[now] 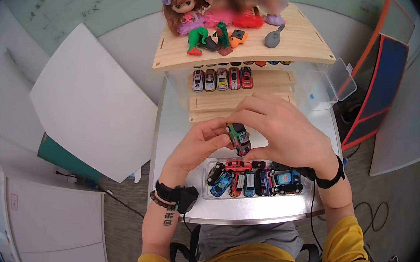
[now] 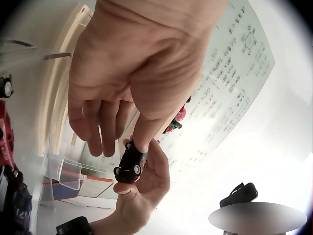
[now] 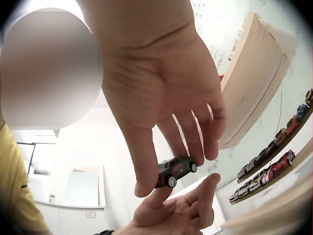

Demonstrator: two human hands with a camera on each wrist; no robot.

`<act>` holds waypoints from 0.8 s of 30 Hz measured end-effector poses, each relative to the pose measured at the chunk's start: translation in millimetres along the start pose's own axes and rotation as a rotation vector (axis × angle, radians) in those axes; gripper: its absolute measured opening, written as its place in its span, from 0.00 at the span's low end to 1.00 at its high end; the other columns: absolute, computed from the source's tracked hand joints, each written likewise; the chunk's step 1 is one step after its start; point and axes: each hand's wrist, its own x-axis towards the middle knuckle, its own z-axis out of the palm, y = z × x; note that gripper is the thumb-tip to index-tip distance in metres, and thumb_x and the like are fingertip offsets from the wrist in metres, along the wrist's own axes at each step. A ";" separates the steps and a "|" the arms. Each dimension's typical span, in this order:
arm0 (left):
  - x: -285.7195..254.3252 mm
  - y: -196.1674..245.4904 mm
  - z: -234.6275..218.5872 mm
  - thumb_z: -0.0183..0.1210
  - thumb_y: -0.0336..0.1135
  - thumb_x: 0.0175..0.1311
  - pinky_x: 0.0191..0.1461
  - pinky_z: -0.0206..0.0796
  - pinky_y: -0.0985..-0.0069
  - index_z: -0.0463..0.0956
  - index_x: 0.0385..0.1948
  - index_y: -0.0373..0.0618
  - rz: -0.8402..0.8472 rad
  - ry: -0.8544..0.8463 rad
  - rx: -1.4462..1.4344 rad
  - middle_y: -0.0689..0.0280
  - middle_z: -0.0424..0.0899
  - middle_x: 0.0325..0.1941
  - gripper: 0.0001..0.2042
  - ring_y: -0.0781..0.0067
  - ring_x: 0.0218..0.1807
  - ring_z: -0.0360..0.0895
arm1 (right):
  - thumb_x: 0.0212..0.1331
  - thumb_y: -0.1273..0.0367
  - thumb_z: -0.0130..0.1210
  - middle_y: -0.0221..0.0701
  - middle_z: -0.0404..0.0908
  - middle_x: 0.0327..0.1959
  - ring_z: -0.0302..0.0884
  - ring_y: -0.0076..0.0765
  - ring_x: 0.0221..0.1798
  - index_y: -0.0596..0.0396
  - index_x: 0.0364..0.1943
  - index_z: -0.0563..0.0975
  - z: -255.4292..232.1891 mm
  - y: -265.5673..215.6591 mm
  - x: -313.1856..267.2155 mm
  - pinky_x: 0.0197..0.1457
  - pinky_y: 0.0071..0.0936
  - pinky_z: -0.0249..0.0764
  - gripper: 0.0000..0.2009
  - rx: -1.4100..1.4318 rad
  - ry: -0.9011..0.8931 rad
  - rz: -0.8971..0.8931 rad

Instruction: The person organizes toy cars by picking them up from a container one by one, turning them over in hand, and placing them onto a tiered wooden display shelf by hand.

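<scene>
A dark toy car with a green part (image 1: 239, 139) is held between both hands above a clear tray (image 1: 208, 197) of toy cars. The left hand (image 1: 196, 147) has thumb and fingertips at its left side. From the right, the right hand (image 1: 285, 130) pinches its ends between thumb and index finger. The left wrist view shows the car's black underside (image 2: 130, 164) and wheels, the left thumb touching one end. In the right wrist view the car's side (image 3: 177, 172) faces the camera, with the left hand (image 3: 168, 210) below.
Beyond the hands stands a wooden shelf (image 1: 243, 55), with several toy cars (image 1: 222, 79) in a row on a lower tier. Dolls (image 1: 188, 12) and small figures (image 1: 223, 39) occupy its top. An open clear box (image 1: 322, 92) is at the right; the table's front edge (image 1: 251, 219) is nearest the body.
</scene>
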 end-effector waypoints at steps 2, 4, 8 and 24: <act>0.4 -3.2 -0.7 0.63 0.34 0.75 0.63 0.74 0.71 0.72 0.68 0.37 0.032 -0.019 0.004 0.62 0.86 0.57 0.23 0.72 0.56 0.83 | 0.37 0.72 0.77 0.36 0.77 0.45 0.74 0.50 0.52 0.54 0.50 0.79 -0.4 0.0 0.3 0.56 0.43 0.72 0.29 0.025 0.004 -0.013; 1.4 -2.7 2.8 0.63 0.34 0.74 0.63 0.74 0.71 0.72 0.67 0.37 0.028 -0.017 -0.024 0.62 0.86 0.56 0.23 0.72 0.55 0.83 | 0.36 0.71 0.77 0.35 0.76 0.45 0.74 0.50 0.52 0.54 0.50 0.79 0.8 1.6 1.3 0.56 0.43 0.72 0.30 0.035 0.015 -0.027; 1.1 -5.6 3.5 0.64 0.34 0.74 0.63 0.74 0.72 0.74 0.65 0.37 0.025 -0.035 -0.061 0.62 0.86 0.55 0.21 0.73 0.56 0.83 | 0.35 0.71 0.78 0.35 0.76 0.46 0.74 0.50 0.53 0.55 0.49 0.78 0.9 3.2 1.6 0.56 0.44 0.72 0.30 0.049 0.035 -0.064; 2.4 -6.0 2.9 0.65 0.31 0.72 0.62 0.74 0.75 0.77 0.59 0.39 0.000 -0.034 -0.114 0.65 0.85 0.54 0.17 0.76 0.55 0.82 | 0.36 0.73 0.77 0.37 0.74 0.46 0.74 0.51 0.52 0.55 0.48 0.78 2.9 4.9 3.6 0.56 0.44 0.73 0.28 0.042 0.025 -0.034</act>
